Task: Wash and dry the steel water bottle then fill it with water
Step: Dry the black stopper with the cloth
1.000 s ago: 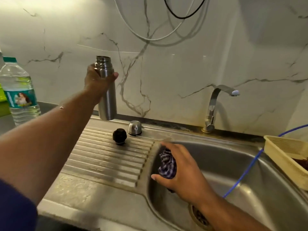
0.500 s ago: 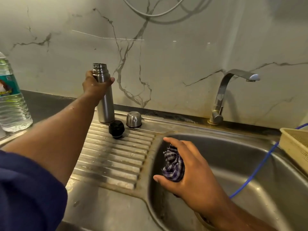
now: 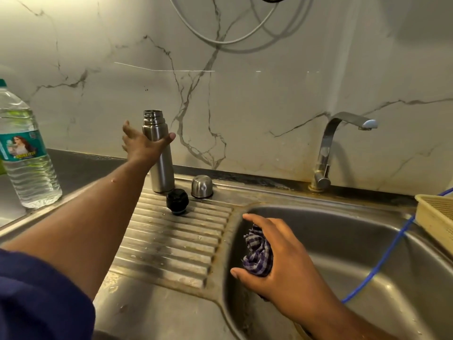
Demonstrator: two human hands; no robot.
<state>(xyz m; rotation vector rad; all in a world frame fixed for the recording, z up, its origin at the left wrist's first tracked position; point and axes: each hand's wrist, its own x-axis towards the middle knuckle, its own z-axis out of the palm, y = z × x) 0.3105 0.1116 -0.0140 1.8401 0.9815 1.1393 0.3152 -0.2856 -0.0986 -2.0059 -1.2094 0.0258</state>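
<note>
The steel water bottle [image 3: 160, 168] stands upright and uncapped at the back of the ribbed drainboard [image 3: 171, 246]. My left hand [image 3: 142, 146] is at its upper body with the fingers spread to the left and only the thumb across its front. The black stopper [image 3: 177, 201] and the steel cap [image 3: 201, 186] lie just right of the bottle's base. My right hand [image 3: 282, 266] hovers over the left side of the sink basin [image 3: 343, 229], shut on a bunched blue-and-white checked cloth [image 3: 257, 253].
A curved steel tap [image 3: 328, 148] rises behind the basin, with no water running. A large plastic water bottle [image 3: 27, 155] stands on the counter at far left. A yellow basket [image 3: 436, 217] sits at the right edge, and a blue hose [image 3: 382, 256] runs down into the basin.
My left hand lowered the steel bottle from the air onto the drainboard, and its fingers have opened off it. My right hand has kept the cloth over the basin.
</note>
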